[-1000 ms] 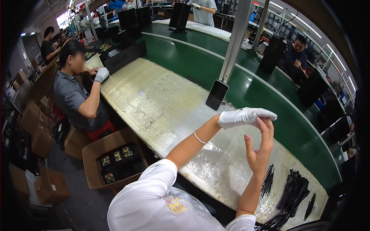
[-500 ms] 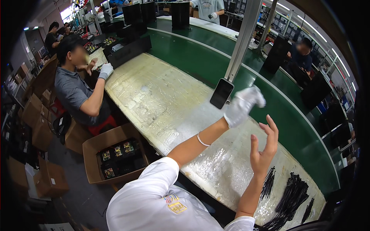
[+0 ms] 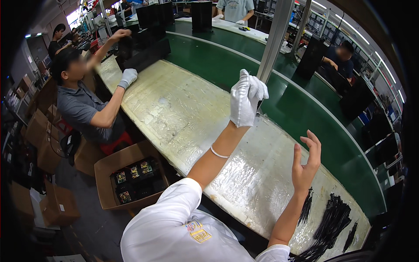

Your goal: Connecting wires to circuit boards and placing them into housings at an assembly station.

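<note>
My left hand (image 3: 247, 98), in a white glove, is raised at the table's far edge by a metal post (image 3: 276, 41). Its fingers are curled in, and what they hold, if anything, is hidden. Behind it the black phone is almost wholly covered; only a dark edge (image 3: 260, 104) shows beside the glove. My bare right hand (image 3: 306, 163) hovers over the right part of the worktable (image 3: 174, 118), fingers apart and nothing in them. Bundles of black cables (image 3: 334, 218) lie on the table nearest to it.
A green conveyor (image 3: 323, 118) curves past the table's far side, carrying black panels (image 3: 310, 56). On the left a seated co-worker (image 3: 83, 100) handles a dark part (image 3: 148, 54). An open cardboard box (image 3: 104, 187) with circuit boards stands below the table's near edge.
My left hand has moved left and turned upright, now covering the phone. My right hand shifted slightly right. The co-worker on the left has raised one arm.
</note>
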{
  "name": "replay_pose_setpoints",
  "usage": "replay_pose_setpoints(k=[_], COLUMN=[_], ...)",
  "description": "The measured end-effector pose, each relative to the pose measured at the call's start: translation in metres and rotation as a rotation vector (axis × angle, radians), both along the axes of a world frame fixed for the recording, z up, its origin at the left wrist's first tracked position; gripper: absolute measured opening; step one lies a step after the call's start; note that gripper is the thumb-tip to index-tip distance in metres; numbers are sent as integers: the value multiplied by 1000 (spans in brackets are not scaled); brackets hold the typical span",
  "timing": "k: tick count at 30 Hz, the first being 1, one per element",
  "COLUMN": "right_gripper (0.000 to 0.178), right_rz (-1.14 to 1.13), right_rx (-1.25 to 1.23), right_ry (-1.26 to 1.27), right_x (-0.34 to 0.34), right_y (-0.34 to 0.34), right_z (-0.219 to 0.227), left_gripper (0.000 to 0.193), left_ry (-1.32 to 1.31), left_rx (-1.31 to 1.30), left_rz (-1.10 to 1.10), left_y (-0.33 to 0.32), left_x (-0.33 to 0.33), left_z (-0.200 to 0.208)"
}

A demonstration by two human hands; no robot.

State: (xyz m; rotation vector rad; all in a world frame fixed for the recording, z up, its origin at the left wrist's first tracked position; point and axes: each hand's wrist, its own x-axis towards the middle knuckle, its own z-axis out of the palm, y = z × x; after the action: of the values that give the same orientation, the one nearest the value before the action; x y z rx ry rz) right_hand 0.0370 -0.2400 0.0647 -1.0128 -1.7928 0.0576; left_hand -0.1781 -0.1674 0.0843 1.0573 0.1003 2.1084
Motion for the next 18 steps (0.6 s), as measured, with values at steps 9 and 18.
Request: replay_pose_setpoints(k=[9,18], right_gripper=[16,85], right_rz=[136,735], right_rx=[-66,-529], right_ry=[-79,-149], right_x=[-28,-153], right_y=[-8,11], right_z=[-15,-122], left_gripper=[51,41], left_ry=[598,862], left_rx=[66,-583], left_rz=[387,868], left_y=[-89,-225], left_x=[-16,-189], left_z=[16,11])
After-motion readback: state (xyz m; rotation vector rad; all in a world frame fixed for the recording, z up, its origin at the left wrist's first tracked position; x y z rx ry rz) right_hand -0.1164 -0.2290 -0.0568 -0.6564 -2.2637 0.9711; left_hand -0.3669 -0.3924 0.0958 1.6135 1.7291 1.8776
